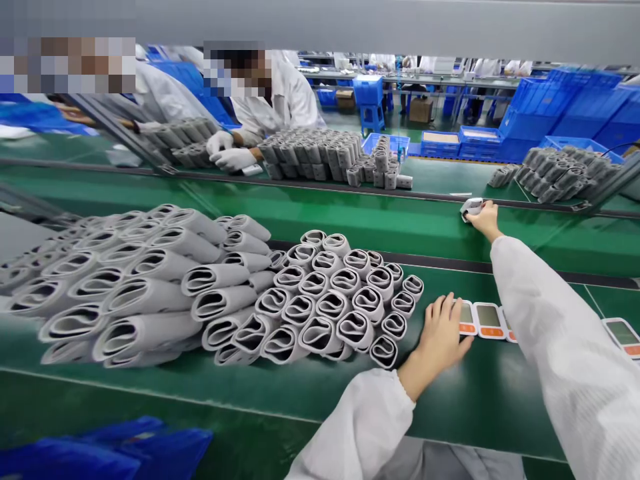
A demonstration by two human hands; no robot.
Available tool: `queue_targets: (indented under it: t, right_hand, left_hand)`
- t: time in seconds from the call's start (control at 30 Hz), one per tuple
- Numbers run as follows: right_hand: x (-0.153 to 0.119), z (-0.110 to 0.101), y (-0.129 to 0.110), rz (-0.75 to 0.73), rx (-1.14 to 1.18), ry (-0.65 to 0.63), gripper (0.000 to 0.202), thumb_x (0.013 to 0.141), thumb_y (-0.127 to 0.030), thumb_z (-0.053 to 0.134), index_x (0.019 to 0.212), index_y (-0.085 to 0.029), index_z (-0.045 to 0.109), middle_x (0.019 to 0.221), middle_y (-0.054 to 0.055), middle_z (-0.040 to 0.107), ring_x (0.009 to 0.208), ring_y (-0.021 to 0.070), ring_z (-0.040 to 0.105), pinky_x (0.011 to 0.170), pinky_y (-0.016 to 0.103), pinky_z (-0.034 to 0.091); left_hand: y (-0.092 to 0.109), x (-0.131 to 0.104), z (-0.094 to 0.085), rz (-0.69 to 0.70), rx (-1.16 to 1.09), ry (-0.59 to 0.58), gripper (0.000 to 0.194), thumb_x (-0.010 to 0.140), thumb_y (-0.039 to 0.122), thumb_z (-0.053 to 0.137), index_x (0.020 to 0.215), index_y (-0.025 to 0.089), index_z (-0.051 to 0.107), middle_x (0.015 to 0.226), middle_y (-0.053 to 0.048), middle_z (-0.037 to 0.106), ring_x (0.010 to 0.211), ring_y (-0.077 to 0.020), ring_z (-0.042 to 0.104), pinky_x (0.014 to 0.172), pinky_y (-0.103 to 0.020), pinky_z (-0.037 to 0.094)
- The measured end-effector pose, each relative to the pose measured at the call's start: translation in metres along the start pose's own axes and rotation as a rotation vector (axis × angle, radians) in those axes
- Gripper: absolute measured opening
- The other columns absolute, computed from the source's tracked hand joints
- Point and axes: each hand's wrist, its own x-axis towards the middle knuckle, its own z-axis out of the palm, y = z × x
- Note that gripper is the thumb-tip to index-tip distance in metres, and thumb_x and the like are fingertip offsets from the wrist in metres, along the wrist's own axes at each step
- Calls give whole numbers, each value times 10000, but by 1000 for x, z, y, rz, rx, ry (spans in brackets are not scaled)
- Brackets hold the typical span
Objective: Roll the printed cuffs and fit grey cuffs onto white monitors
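Note:
My left hand lies with fingers spread at the left end of a row of white devices with grey screens and orange buttons, touching the nearest device. Farther out, over the green belt, my right hand grips a small grey-and-white item, partly covered by the fingers. Another device sits in the row, which runs behind my right sleeve. Left of my left hand, rolled grey cuffs are stacked on their sides with their ends facing me.
Across the belt, a person in white gloves works beside piled grey rolls. More rolls are heaped at the right. One white device lies at the right edge. A metal rail runs behind the belt.

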Motion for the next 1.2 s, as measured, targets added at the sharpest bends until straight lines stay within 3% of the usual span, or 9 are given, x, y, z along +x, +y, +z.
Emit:
queue_targets:
  t: [0.2, 0.33, 0.43, 0.57, 0.73, 0.9, 1.03, 1.1, 1.2]
  right_hand:
    - [4, -11, -4, -19, 27, -162, 885, 755, -323, 973, 1462, -21, 534, 1479, 310, 594, 1322, 297, 577, 1219, 424, 417]
    - [-22, -33, -17, -46, 51, -214, 732, 978, -405, 775, 1511, 33, 530, 1558, 375, 540, 1430, 331, 577, 1289, 479, 367]
    - [-79, -67, -16, -146, 100, -344, 523, 968, -387, 769, 1378, -70, 698, 1456, 267, 691, 1283, 332, 687, 1244, 514, 468]
    - [-190, -125, -7, -304, 208, -597, 382, 908, -525, 835, 1162, -239, 828, 1225, 103, 839, 1099, 310, 785, 1068, 493, 633]
    - [-268, -160, -32, -331, 550, -567, 364, 1033, -558, 688, 1255, -285, 785, 1328, 93, 820, 1252, 321, 774, 1085, 526, 637]
    - [-258, -122, -121, -648, 565, -716, 397, 999, -438, 735, 1351, -259, 770, 1374, 114, 808, 1229, 327, 772, 1074, 537, 639]
    - [-255, -70, -184, -954, 603, -806, 778, 828, -252, 804, 1585, -225, 626, 1684, 159, 622, 1558, 395, 568, 1333, 648, 423]
    - [-258, -52, -199, -902, 687, -855, 733, 805, -257, 810, 1523, -219, 667, 1644, 160, 655, 1543, 397, 574, 1340, 643, 397]
    - [-261, -41, -202, -766, 795, -875, 588, 790, -309, 831, 1360, -210, 726, 1468, 142, 751, 1360, 368, 681, 1250, 584, 485]
  left_hand:
    - [-4, 1, 3, 13, -28, 7, 893, 1006, 453, 749, 1740, 104, 380, 1832, -247, 398, 1673, -457, 404, 1371, -647, 386]
    - [-10, 6, 3, -16, -108, 28, 991, 929, 394, 862, 1723, 55, 375, 1744, -293, 493, 1627, -464, 451, 1362, -643, 386]
    - [-16, 11, 0, -77, -227, 45, 1069, 840, 358, 948, 1710, 76, 396, 1617, -283, 601, 1544, -471, 539, 1319, -657, 426]
    - [-22, 13, -8, -149, -510, 199, 1053, 773, 307, 972, 1678, 141, 460, 1635, -251, 535, 1556, -430, 549, 1330, -588, 434]
    - [-11, -7, -11, -228, -943, 209, 962, 879, 636, 848, 1664, 170, 545, 1437, -186, 665, 1287, -343, 682, 1190, -520, 526]
    - [4, -63, -20, -160, -1051, 94, 895, 1036, 832, 433, 1535, 144, 712, 1225, -175, 789, 1046, -311, 727, 969, -469, 602]
    - [-6, -99, -66, 131, -737, 512, 873, 1023, 853, 500, 1578, 206, 683, 1401, -185, 714, 1296, -378, 672, 1169, -540, 530]
    - [-18, -103, -97, 249, -511, 726, 926, 992, 893, 521, 1611, 217, 649, 1461, -191, 662, 1358, -396, 641, 1212, -565, 502]
    - [-33, -97, -138, 217, -328, 761, 946, 987, 904, 513, 1612, 205, 637, 1422, -186, 661, 1340, -381, 650, 1197, -558, 517]
